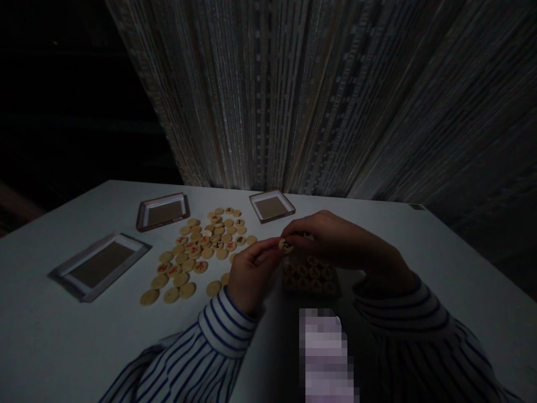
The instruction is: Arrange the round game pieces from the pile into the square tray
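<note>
Centre of the frame, and here's the action: one round piece [286,246] with a dark character on its face, up above the table [398,240] between two hands! The left hand [254,274] pinches it from the left, while the right hand [335,238] arches in, thumb and forefinger gripping it from the right. Just beneath, in shadow, sits a box [311,294] with more discs in rows, part of it hidden by that right hand. Over to the left of centre, a loose spread of pale discs [205,253], some overlapping, a few showing red or black characters. Three shallow trays around them: one [103,266] at the left, another [165,213] above it, a third [271,207] just above centre. And filling the top, a striped curtain [268,101]!
</note>
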{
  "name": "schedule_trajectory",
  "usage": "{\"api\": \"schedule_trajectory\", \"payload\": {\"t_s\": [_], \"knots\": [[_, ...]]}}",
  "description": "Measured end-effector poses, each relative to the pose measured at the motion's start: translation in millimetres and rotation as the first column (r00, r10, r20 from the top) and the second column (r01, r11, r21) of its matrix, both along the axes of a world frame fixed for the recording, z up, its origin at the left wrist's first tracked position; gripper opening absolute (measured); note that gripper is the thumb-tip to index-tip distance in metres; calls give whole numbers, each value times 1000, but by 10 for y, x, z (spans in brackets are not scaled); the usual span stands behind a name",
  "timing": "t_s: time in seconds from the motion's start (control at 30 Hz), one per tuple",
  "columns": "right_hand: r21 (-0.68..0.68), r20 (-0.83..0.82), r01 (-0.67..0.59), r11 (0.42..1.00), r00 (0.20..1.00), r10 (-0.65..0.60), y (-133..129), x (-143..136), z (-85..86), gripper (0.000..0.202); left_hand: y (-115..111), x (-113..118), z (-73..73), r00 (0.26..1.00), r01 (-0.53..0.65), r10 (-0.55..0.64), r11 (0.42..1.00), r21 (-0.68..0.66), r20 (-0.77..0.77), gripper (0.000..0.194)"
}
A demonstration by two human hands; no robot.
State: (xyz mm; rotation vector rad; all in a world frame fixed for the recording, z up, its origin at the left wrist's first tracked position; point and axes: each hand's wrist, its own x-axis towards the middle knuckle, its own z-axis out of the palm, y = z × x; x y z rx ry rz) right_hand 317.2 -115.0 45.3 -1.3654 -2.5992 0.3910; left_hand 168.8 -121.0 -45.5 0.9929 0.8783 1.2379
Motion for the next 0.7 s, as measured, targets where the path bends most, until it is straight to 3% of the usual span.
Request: {"api": "schedule_trajectory", "payload": {"t_s": [0.7], "knots": [[-15, -77, 3, 1000, 997, -4, -12, -6, 0, 22, 34, -15, -55, 978, 34, -13, 994, -100, 208, 35]]}}
